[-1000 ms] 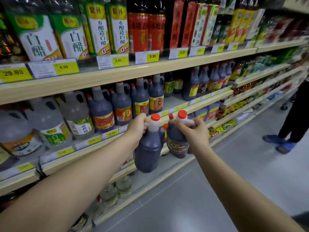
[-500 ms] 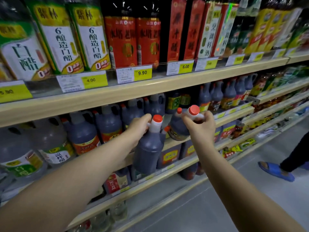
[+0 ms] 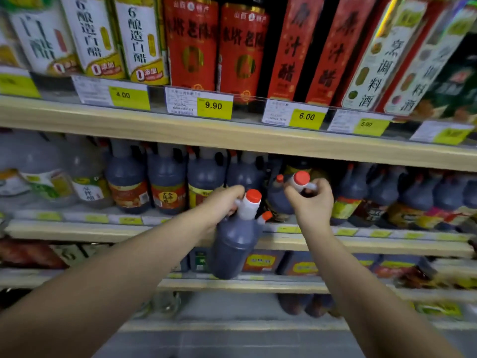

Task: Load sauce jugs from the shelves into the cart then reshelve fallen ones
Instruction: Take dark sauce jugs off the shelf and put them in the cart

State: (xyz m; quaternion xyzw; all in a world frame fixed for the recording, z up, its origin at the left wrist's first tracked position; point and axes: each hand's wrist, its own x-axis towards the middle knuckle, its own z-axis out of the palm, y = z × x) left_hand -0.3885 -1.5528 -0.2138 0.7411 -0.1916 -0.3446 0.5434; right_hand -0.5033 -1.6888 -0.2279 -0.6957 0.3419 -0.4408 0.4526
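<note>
Yellow price tags line the upper shelf's edge [image 3: 232, 136]: one tag [image 3: 129, 95] reads 4.00, the next [image 3: 213, 105] reads 9.90, then 6.00 [image 3: 306, 116], and a blurrier one [image 3: 366, 124] looks like 5.00. Above them, the green-and-white bottles [image 3: 139, 42] show a big 6 with 酿造白醋 and a red 0. The white cartons [image 3: 374, 60] carry 烹调料酒. The jug labels on the lower shelf are too blurred to read.

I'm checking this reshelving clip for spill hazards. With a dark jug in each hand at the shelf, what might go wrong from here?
1. The left hand grips the left jug only at its neck; it hangs off the shelf and might slip.
2. The right hand tilts the right jug toward a tight gap; it may topple the shelved jugs.
</note>
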